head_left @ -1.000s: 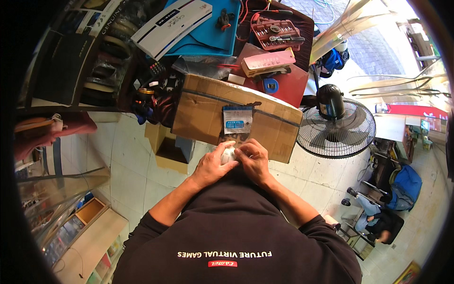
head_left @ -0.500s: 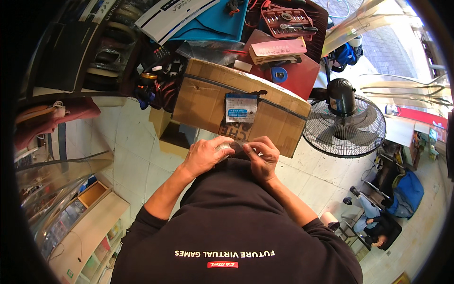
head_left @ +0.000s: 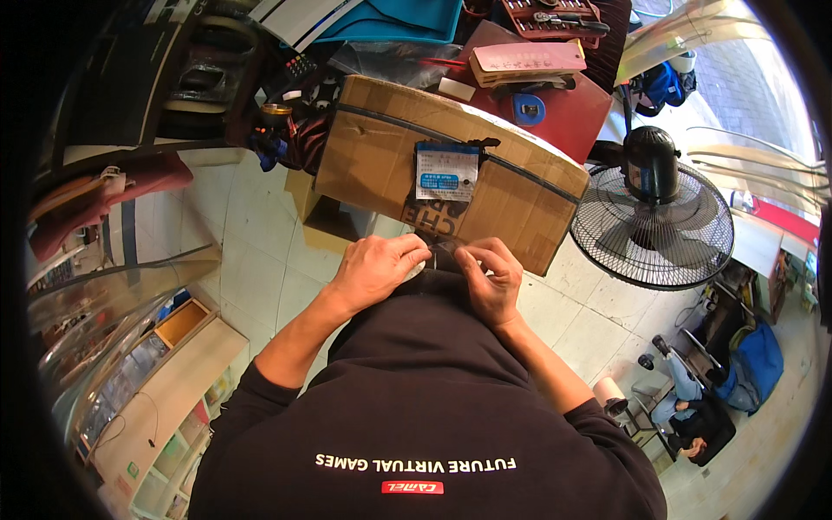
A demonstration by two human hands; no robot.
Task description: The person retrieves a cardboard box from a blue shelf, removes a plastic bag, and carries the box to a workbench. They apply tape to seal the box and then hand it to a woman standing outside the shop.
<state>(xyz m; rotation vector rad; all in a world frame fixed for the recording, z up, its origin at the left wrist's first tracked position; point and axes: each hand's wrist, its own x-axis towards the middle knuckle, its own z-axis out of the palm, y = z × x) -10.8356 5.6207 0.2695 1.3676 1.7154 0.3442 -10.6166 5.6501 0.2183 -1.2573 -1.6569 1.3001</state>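
Observation:
Close in front of my body, my left hand (head_left: 377,270) and my right hand (head_left: 492,276) are both closed in a pinch. Between their fingertips stretches a short strip of thin see-through film (head_left: 444,248), which looks like clear tape. A pale rounded edge shows under my left fingers; most of that thing is hidden by the hand. Just beyond my hands lies a large brown cardboard box (head_left: 364,165) with a dark band along its upper part. On its near side is a white and blue label (head_left: 446,173), with dark print below it.
A black fan (head_left: 652,221) stands right of the box. Behind the box are a blue tape measure (head_left: 528,109), a pink-topped paper pad (head_left: 529,59), a socket set (head_left: 555,19) and a blue tray (head_left: 407,24). An open carton (head_left: 334,224) sits low at left. One person (head_left: 698,425) sits at lower right.
My hands have drawn slightly apart, with the film stretched between them. The box and the table things appear higher in the picture, and the fan further right, as the view has shifted.

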